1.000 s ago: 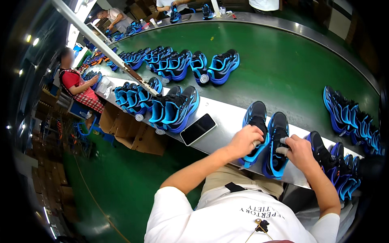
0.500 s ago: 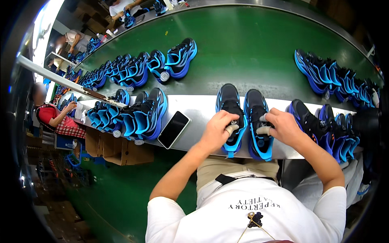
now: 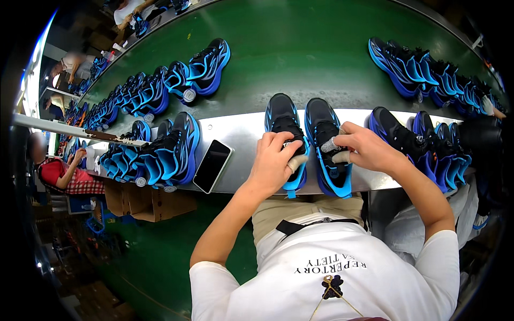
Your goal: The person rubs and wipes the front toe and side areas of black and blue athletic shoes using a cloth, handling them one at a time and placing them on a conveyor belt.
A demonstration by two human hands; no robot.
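Note:
Two black and blue sneakers stand side by side, toes away from me, on the metal ledge (image 3: pixel 241 128) in front of me. My left hand (image 3: pixel 274 160) rests on the left sneaker (image 3: pixel 282 117), fingers curled over its tongue and laces, with tape on one fingertip. My right hand (image 3: pixel 361 147) grips the laces of the right sneaker (image 3: pixel 324 120), also with taped fingertips.
A black phone (image 3: pixel 212 165) lies on the ledge left of my hands. Rows of matching sneakers sit left (image 3: pixel 160 155) and right (image 3: pixel 428 144) on the ledge and on the green conveyor belt (image 3: pixel 300 59). A seated person in red (image 3: pixel 59 174) works far left, near cardboard boxes (image 3: pixel 139 200).
The view has swung so the sneaker pair sits more central. Both hands have stayed on the two sneakers, working at the laces.

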